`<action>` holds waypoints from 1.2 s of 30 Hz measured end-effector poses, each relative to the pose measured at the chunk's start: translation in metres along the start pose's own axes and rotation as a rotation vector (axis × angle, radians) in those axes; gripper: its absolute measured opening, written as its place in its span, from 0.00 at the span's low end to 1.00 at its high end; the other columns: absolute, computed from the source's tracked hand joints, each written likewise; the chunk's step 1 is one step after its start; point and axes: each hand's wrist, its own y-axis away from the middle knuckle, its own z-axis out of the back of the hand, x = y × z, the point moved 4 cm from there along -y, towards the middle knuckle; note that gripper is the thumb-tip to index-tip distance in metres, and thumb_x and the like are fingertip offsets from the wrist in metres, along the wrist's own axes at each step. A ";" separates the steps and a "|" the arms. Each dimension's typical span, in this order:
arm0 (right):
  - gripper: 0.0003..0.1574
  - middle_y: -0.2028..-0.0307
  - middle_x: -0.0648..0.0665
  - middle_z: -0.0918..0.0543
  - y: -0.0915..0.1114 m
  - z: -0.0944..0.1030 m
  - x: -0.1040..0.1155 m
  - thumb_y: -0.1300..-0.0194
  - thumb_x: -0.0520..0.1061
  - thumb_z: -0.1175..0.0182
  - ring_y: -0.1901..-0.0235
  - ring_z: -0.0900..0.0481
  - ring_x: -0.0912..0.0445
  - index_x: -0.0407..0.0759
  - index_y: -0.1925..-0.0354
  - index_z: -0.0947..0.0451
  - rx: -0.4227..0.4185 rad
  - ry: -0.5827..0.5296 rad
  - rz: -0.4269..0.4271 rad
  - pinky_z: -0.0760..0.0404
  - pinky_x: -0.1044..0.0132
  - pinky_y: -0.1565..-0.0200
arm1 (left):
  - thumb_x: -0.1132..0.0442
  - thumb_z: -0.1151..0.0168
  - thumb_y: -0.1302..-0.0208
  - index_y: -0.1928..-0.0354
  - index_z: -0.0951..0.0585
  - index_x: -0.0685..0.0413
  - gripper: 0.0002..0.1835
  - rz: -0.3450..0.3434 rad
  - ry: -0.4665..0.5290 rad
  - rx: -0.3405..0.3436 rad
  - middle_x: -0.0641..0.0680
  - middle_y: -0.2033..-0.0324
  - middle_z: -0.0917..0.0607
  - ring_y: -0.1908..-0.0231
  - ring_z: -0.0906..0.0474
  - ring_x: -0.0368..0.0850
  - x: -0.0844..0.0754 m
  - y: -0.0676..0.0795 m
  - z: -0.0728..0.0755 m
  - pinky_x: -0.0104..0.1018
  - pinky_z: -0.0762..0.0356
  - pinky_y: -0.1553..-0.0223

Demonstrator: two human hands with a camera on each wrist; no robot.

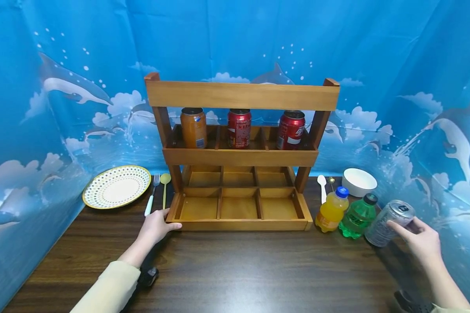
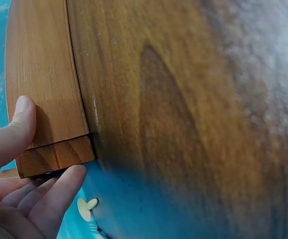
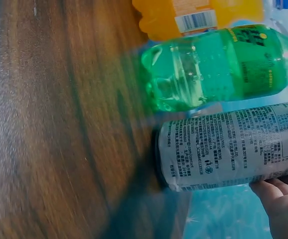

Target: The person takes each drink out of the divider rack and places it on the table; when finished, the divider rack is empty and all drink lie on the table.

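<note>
My left hand (image 1: 155,226) grips the front left corner of a wooden two-tier rack (image 1: 239,225). In the left wrist view the thumb (image 2: 23,117) lies on the front board and the fingers (image 2: 59,199) are bent against the end. On the far right, my right hand (image 1: 425,242) holds a tall silver can (image 1: 381,228) around its upper part. Small dark print covers the can's side in the right wrist view, and its base is close to the table. Left of it stands a green soda bottle (image 1: 358,217) with a dark cap.
An orange drink bottle (image 1: 330,212), a white bowl (image 1: 359,182) and a white spoon (image 1: 322,189) are right of the rack. Its upper tier holds an orange can (image 1: 194,129) and two red cans (image 1: 239,130). On the left lie a plate (image 1: 117,187), a fork (image 1: 152,195) and a yellow-green spoon (image 1: 165,187).
</note>
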 end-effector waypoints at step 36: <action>0.43 0.40 0.48 0.33 0.001 -0.057 0.245 0.50 0.64 0.42 0.41 0.33 0.55 0.58 0.37 0.42 0.069 -0.174 0.399 0.31 0.61 0.46 | 0.48 0.35 0.54 0.46 0.31 0.69 0.38 -0.008 0.006 -0.006 0.68 0.51 0.25 0.51 0.28 0.61 0.000 0.000 -0.002 0.53 0.31 0.52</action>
